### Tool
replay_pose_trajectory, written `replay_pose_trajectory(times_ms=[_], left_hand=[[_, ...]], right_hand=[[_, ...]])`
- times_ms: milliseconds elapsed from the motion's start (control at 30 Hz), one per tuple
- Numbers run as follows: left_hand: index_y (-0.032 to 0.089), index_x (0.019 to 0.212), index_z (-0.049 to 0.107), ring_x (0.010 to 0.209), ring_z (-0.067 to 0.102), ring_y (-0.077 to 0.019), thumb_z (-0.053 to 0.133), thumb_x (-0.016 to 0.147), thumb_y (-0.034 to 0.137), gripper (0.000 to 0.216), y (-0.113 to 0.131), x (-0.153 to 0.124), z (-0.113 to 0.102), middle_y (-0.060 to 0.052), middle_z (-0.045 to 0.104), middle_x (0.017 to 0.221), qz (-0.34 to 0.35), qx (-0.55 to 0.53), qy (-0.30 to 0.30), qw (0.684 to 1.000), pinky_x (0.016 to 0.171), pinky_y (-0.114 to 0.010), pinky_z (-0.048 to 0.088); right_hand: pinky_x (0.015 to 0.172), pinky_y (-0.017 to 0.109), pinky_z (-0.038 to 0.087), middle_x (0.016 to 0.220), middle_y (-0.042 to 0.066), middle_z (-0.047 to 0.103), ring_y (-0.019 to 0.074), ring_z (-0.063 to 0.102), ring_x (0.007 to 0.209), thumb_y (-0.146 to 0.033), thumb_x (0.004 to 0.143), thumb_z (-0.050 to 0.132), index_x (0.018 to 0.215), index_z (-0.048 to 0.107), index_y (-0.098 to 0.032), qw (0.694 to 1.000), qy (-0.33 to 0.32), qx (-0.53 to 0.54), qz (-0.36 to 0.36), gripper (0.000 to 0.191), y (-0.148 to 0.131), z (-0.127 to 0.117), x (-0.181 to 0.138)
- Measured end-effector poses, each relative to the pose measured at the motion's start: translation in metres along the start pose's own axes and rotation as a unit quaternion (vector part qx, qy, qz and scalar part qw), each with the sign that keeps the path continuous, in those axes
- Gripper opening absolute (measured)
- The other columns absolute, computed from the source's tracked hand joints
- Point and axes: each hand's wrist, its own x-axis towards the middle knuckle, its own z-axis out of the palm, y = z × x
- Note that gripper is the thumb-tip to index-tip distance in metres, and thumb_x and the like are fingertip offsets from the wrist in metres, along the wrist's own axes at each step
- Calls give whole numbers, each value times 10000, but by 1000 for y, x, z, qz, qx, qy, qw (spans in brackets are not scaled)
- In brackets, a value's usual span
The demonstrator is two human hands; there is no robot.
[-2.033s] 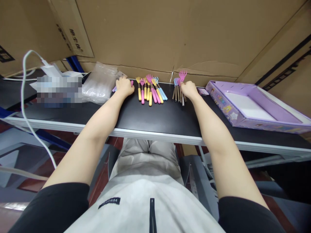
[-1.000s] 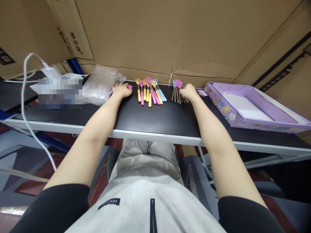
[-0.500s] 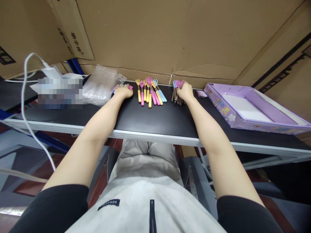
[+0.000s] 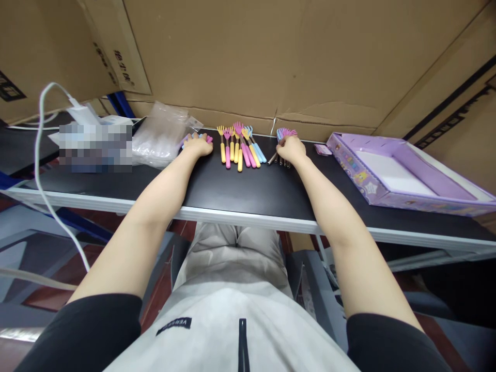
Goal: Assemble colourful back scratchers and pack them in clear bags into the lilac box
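Note:
My left hand (image 4: 198,146) rests curled on the black tabletop (image 4: 240,191), lying over a few pink and blue handles (image 4: 208,138) beside a clear plastic bag. My right hand (image 4: 290,149) lies closed over a bundle of small rake-headed sticks with metal shafts (image 4: 285,133); pink and blue heads poke out past the fingers. Between both hands lies a row of several rake sticks with yellow, pink and blue handles (image 4: 240,147).
An open purple tray-like box (image 4: 391,173) sits at the right. A small pink tag (image 4: 322,149) lies beside it. A clear plastic bag (image 4: 160,135) and a white charger with cable (image 4: 79,112) are at the left. Cardboard boxes (image 4: 271,57) wall the table's back edge.
My right hand set a pink rake stick down onto the metal-shaft bundle, then slid left over the bundle. My left hand stayed almost still.

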Motion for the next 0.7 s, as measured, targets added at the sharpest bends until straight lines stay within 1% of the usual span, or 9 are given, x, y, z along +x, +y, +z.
replay_pose_trajectory(times_ms=[167, 233, 367, 433, 500, 600, 700], left_hand=[[152, 1722, 333, 1678, 206, -378, 314, 1059, 442, 724, -1, 3, 2, -182, 238, 1805, 7, -7, 16, 1000, 1353, -545, 228], [140, 1702, 375, 1672, 231, -375, 305, 1060, 440, 713, -1, 3, 3, -187, 271, 1794, 10, -12, 26, 1000, 1349, -547, 248], [108, 1660, 441, 1665, 251, -376, 280, 1070, 430, 691, -1, 0, 1, -198, 323, 1772, 14, -25, 39, 999, 1345, -533, 272], [94, 1648, 457, 1663, 252, -380, 277, 1074, 426, 687, 0, -2, 0, -204, 337, 1764, 16, -27, 44, 999, 1347, -543, 262], [82, 1637, 470, 1659, 258, -386, 283, 1073, 420, 683, 0, -2, 0, -209, 350, 1757, 19, -26, 48, 998, 1346, -563, 257], [60, 1621, 485, 1651, 276, -388, 303, 1066, 408, 680, 0, -2, 1, -222, 376, 1740, 24, -24, 61, 998, 1341, -579, 266], [54, 1604, 505, 1639, 303, -388, 313, 1061, 412, 679, 0, 0, 3, -228, 402, 1724, 28, -24, 70, 997, 1335, -589, 278]], right_hand=[[1144, 467, 507, 1372, 257, 697, 373, 650, 1347, -153, 979, 523, 1404, 666, -24, 997, 33, 45, 46, 467, -3, 2, 1], [1143, 454, 503, 1361, 257, 701, 368, 650, 1347, -142, 983, 508, 1405, 659, -23, 997, 35, 51, 52, 464, -4, 2, 1], [1125, 463, 512, 1355, 243, 707, 379, 662, 1332, -186, 1018, 511, 1314, 717, -63, 999, 18, 30, 38, 382, -7, 3, 0], [1129, 488, 508, 1362, 237, 707, 388, 658, 1339, -249, 1033, 533, 1299, 729, -79, 999, 5, 14, 31, 371, -9, 2, -1], [1160, 521, 478, 1365, 238, 708, 393, 649, 1352, -279, 1025, 560, 1299, 731, -82, 1000, -11, -9, 22, 379, -13, 1, -4], [1206, 545, 422, 1374, 248, 702, 394, 637, 1371, -243, 995, 583, 1325, 716, -61, 999, -28, -37, 12, 400, -20, -2, -8], [1180, 513, 453, 1394, 267, 683, 393, 634, 1376, -213, 987, 573, 1355, 701, -44, 999, -21, -29, 25, 424, -24, -3, -11]])
